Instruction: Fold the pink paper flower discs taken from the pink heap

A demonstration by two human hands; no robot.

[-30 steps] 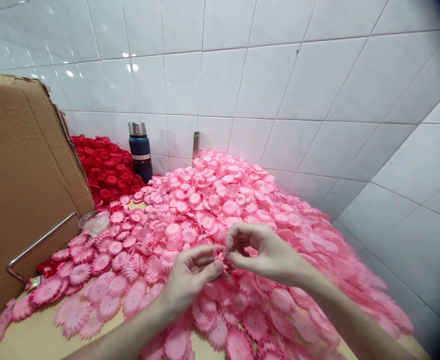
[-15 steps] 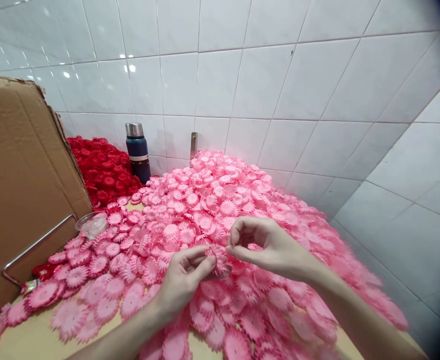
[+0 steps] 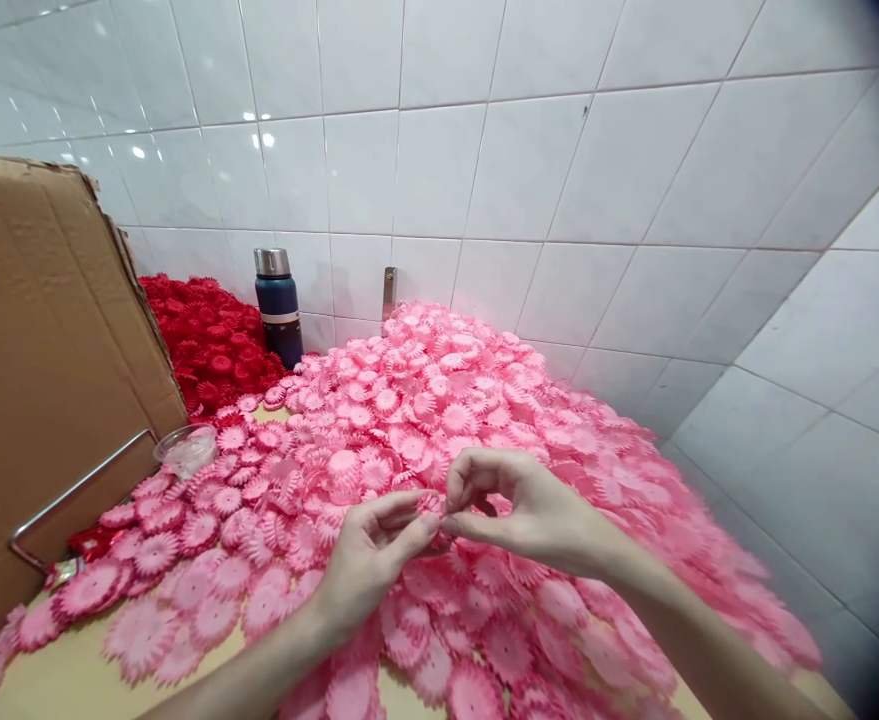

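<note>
A pink flower-shaped disc with a notched edge (image 3: 431, 503) is pinched between the thumb and fingers of my left hand (image 3: 368, 550). My right hand (image 3: 521, 505) meets it from the right, its thumb and index fingertip closed at the disc's edge. Fingers cover most of the disc, and anything small between my right fingertips is too hidden to make out. Beneath and behind both hands spreads a big heap of similar pink flower discs (image 3: 458, 418).
A cardboard box (image 3: 49, 300) stands at the left, beside a bent metal rod (image 3: 83, 487) and a clear plastic cup (image 3: 186, 450). Dark red flower discs (image 3: 218, 345) are heaped behind, near a blue bottle (image 3: 280, 308). White wall tiles (image 3: 439, 160) close off the back and right.
My right hand has moved slightly left, bringing its pinched fingertips onto the disc's edge. The disc is now more covered by fingers. My left hand stays almost in place.
</note>
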